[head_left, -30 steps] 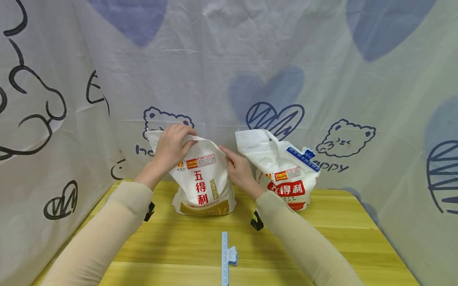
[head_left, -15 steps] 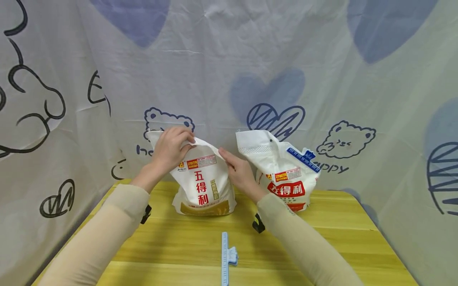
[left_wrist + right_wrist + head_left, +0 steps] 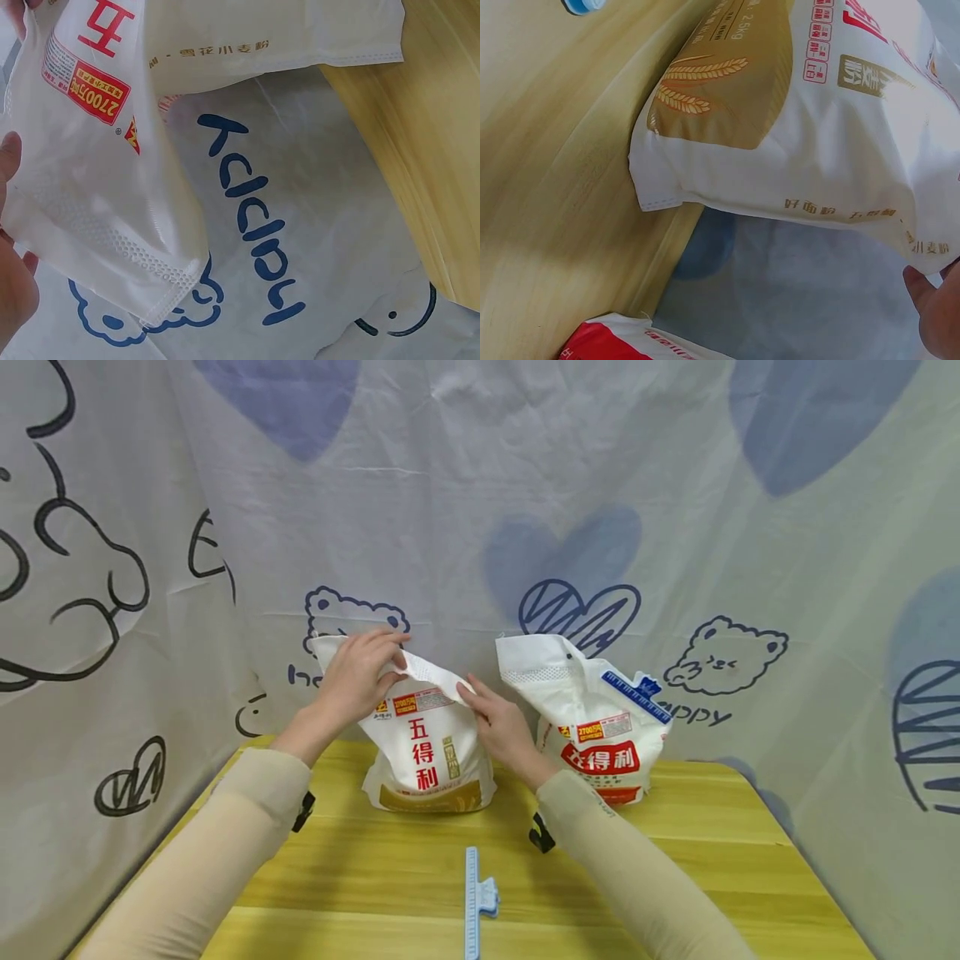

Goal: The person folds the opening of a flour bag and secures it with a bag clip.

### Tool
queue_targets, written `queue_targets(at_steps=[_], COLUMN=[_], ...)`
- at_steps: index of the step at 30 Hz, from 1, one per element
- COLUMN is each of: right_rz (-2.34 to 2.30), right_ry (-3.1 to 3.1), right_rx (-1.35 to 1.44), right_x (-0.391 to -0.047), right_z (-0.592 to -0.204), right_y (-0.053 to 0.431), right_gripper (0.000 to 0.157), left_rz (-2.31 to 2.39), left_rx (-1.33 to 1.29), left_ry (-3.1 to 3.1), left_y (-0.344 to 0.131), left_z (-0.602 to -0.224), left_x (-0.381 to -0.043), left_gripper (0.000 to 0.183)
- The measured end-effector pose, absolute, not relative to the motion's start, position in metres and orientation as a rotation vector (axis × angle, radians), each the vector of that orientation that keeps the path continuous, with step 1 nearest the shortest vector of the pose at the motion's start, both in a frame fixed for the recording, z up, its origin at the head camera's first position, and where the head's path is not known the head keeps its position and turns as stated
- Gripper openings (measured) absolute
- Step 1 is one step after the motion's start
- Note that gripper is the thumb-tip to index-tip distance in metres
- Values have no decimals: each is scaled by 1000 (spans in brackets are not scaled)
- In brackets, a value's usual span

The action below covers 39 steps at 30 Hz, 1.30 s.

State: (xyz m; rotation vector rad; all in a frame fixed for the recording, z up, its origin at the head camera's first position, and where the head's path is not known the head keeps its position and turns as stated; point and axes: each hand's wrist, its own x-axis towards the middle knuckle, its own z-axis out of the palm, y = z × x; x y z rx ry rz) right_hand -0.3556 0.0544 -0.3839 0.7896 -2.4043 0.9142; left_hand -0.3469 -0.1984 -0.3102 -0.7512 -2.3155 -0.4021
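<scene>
A white flour bag (image 3: 467,756) with red lettering and a gold base stands upright on the table. My left hand (image 3: 354,677) grips its top edge left of centre, thumb in front and fingers over the back. At the right end of that edge, my right hand (image 3: 504,720) pinches the bag between thumb and fingers. Between the hands the top is turned over into a white band (image 3: 431,673). The left wrist view shows the bag's perforated top corner (image 3: 142,277) pointing away from the left hand (image 3: 13,292). In the right wrist view, the right hand (image 3: 939,311) touches the bag's upper side.
To the right stands another white flour bag (image 3: 600,758), its top folded over and held by a dark blue sealing clip (image 3: 636,695). A light blue sealing clip (image 3: 472,902) lies on the wooden table (image 3: 360,877) in front. A printed cloth (image 3: 450,527) hangs close behind.
The top edge of the bag between my hands has turned down toward the front, from a thin line into a wider white band. Both hands have shifted only slightly.
</scene>
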Motion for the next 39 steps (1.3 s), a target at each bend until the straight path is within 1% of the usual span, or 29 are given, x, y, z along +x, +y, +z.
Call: queue_targets(at_steps=[5,14,21,23,26,28,34,39], right_rz=[900,879,914,922,926,928,993,1116], right_ry=[-2407,-2435,-2407,-2410,-2425,-2418,-2301,-2226], right_rx=[792,785,806,806,798,795,783,708], right_x=[-356,-357,-357,-356,-355,-355,-358,-362], right_z=[-387,-392,-396,-396,-398,-399,-406,-412], right_y=[54,54,53,53,53,53,50,49], right_gripper=[42,40,44,46,49,48,38,41], left_rz=[-399,-401,-404,-404,-407,-417,-474,-517], left_rx=[-716,-698,-686,-676,-665,-659,-607,-574], left_ry=[-2417,-2479,-2494,-2486,-2460,-2436,-2396,-2385], left_y=[-199,-201,-201,-200,-197,-195,-190,-187], left_z=[-312,-318,-321,-322,-323,-324,-326,-326], left_x=[-344,-345,-345,-345,-345,-345,-346,-347], left_gripper=[16,24,31,28,17,13,23,21])
